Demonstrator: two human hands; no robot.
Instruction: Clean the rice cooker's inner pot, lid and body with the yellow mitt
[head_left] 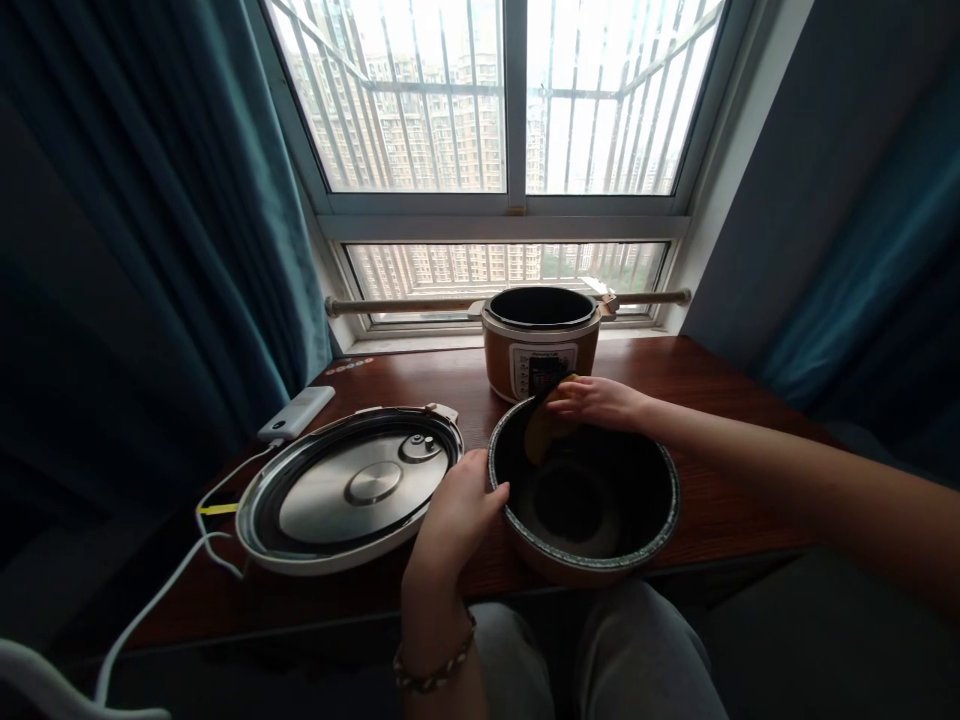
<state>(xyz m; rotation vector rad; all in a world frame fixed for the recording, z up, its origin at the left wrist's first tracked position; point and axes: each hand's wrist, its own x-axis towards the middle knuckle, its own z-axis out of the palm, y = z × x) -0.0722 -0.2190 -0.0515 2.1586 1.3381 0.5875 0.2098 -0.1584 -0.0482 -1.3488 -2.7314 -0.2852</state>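
Observation:
A dark inner pot [637,490] with a speckled rim sits near the table's front edge, its opening facing up towards me. My left hand [461,510] is closed on the left side of its rim, thumb over the edge. At the far side of the rim, my right hand [604,402] holds a yellowish-brown cloth [538,440] against the inside wall. The cloth is dim in the shadow, and I cannot tell its exact material. Behind the pot stands the electric pressure cooker body [501,355], with a control panel on its front and no lid on it.
Left of the pot lies the cooker lid [319,500], its steel underside up. A white power bank [297,413] with a white cable [161,600] is beyond it on the wooden table [720,400]. Curtains [150,200] hang at both sides of the barred window [517,110].

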